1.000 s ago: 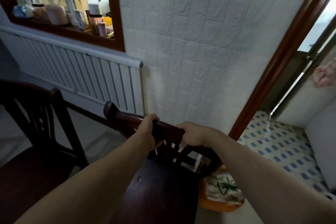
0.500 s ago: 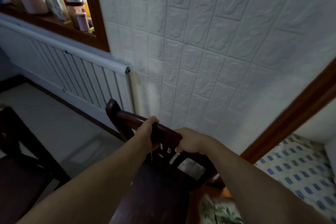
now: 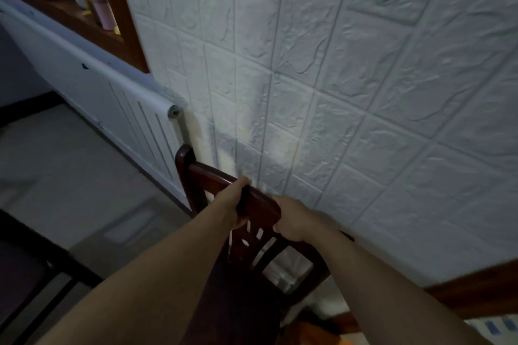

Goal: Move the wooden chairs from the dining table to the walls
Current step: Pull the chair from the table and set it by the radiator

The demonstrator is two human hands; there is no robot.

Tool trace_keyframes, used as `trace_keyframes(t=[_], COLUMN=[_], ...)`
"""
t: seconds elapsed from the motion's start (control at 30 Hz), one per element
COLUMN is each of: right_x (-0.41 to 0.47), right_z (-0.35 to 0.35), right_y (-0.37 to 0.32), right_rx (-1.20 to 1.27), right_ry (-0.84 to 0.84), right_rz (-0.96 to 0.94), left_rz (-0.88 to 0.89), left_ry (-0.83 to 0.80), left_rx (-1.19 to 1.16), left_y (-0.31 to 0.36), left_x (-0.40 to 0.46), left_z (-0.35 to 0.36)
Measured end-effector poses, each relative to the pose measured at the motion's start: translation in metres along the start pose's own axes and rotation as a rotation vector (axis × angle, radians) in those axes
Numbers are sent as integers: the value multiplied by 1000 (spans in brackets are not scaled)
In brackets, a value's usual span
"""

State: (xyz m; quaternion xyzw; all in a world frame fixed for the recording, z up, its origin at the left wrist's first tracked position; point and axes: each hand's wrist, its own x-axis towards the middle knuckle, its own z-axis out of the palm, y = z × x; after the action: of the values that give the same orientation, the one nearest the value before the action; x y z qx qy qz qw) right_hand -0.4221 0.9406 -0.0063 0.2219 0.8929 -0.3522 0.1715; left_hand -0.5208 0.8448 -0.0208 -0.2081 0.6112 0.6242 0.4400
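Note:
A dark wooden chair (image 3: 207,176) stands in front of me with its backrest turned toward the white brick-pattern wall (image 3: 336,92), very close to it. My left hand (image 3: 238,204) grips the top rail of the backrest. My right hand (image 3: 291,218) grips the same rail just to the right. The chair's dark seat (image 3: 235,294) lies between my forearms. A second dark chair (image 3: 30,260) shows partly at the lower left edge.
A white radiator (image 3: 126,103) runs along the wall at the left, ending beside the chair's left post. Above it is a brown-framed window sill (image 3: 73,19) with several containers. A brown door frame (image 3: 476,288) is at the lower right. Pale floor (image 3: 70,176) lies to the left.
The chair and both hands have moved closer to the wall. My view has shifted to the right and nearer, so the doorway and the second chair have mostly left the frame.

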Motion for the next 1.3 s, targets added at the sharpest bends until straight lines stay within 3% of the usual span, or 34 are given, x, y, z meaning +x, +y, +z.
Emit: trace_keyframes(t=[0.17,0.47,0.67,0.77,1.0,1.3], right_x=[14,21,14,7,-9,-37], right_z=[-7,-4,7,21,66,170], right_y=[17,20,-2,-29,-115,-258], right_rx=[-154,-260,-268,-331,-329,-296], right_ry=[112,122,177,259,258,158], right_rz=[30,76,210,161,-13,-87], left_rz=[17,51,97,174,245,280], left_ry=[34,58,2,16,97,169], left_rx=[63,139,274,327,361,329], left_y=[2,3,3,11,28,34], left_x=[27,35,7,-15,-63,-132], left_z=[19,20,-1,-22,-115,-311])
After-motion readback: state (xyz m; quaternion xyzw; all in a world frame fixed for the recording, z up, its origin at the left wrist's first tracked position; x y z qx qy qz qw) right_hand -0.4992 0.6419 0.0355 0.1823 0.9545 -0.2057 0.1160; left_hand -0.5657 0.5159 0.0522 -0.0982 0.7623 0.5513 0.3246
